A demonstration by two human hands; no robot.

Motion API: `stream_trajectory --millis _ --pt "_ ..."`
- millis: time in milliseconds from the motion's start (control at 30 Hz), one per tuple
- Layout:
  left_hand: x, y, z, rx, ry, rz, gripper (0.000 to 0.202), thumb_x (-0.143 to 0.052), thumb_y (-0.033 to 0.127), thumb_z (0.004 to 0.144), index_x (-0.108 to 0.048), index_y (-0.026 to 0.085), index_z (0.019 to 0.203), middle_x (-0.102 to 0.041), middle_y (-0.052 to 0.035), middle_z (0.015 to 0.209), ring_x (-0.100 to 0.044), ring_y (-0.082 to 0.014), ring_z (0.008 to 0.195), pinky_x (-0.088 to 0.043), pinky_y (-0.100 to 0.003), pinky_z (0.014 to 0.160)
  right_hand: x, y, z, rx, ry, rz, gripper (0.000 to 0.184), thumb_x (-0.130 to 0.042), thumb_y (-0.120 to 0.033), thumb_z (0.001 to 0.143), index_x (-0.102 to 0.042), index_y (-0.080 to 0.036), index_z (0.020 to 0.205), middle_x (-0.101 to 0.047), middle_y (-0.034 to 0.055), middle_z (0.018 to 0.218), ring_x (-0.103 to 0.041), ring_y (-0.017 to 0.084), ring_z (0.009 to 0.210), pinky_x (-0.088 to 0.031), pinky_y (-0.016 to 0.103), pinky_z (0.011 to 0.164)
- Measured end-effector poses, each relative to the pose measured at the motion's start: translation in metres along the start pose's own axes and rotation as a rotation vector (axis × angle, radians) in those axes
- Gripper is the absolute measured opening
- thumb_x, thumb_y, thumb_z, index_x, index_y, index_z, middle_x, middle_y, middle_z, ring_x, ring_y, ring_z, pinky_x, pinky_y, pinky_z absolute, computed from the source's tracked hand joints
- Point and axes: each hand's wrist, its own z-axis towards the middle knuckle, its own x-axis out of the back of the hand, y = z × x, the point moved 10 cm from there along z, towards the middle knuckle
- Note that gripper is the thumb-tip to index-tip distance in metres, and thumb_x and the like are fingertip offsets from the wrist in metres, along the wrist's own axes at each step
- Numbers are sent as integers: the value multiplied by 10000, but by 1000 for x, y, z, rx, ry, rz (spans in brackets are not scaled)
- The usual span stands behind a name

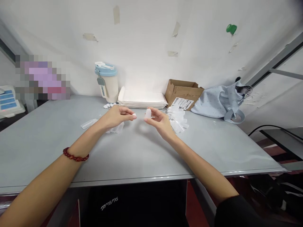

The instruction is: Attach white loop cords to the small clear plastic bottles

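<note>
My left hand (117,116) hovers over the grey table (132,154), thumb and forefinger pinched on a small white piece (134,116). My right hand (159,120) is a short gap to its right, fingers closed around a small clear plastic piece (148,113). The two pieces are close but apart. A heap of clear plastic pieces (178,120) lies just right of my right hand. More clear plastic (116,129) lies under my left hand. A red bead bracelet (75,155) is on my left wrist.
Against the wall stand a white and blue cup (107,82), a stack of white sheets (142,98), an open cardboard box (183,93) and a pale blue cloth bag (219,102). A flat clear packet (88,123) lies left of my hands. A calculator-like device (8,101) sits far left.
</note>
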Motion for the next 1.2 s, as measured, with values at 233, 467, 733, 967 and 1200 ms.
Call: stream_trajectory --millis 233,467,733,967,1200 --pt "-35 7 -4 -59 -200 -121 311 -697 476 710 -754 221 879 -670 -20 765 -566 -159 727 -450 -283 705 -13 19 -8 -332 -68 532 427 -677 -558 693 -683 -171 874 -557 11 802 -493 110 718 -420 245 662" --pt "-46 4 -1 -64 -188 -262 305 -704 493 708 -749 205 798 -663 -31 748 -529 -141 665 -445 -290 690 -25 18 -12 -380 -147 525 469 -543 -627 768 -674 -186 864 -526 7 771 -467 119 701 -418 239 648" --pt "-40 -3 3 -21 -48 -465 339 -764 449 676 -748 176 876 -660 -43 789 -531 -125 664 -456 -293 693 -19 25 -10 -395 -107 519 536 -521 -668 755 -663 -154 808 -612 63 829 -535 142 731 -450 257 666" --pt "-41 -3 2 -18 -46 -522 332 -785 411 667 -749 160 882 -647 -36 771 -517 -116 650 -455 -298 692 -18 27 -8 -386 -95 581 441 -591 -576 769 -693 -149 795 -662 67 817 -583 136 707 -467 262 673" --pt "-39 -2 2 -33 -25 -474 355 -782 421 666 -752 173 919 -652 -36 751 -518 -122 627 -469 -308 687 -16 32 -6 -409 -86 583 421 -562 -534 802 -688 -133 803 -664 68 790 -592 131 684 -483 255 677"
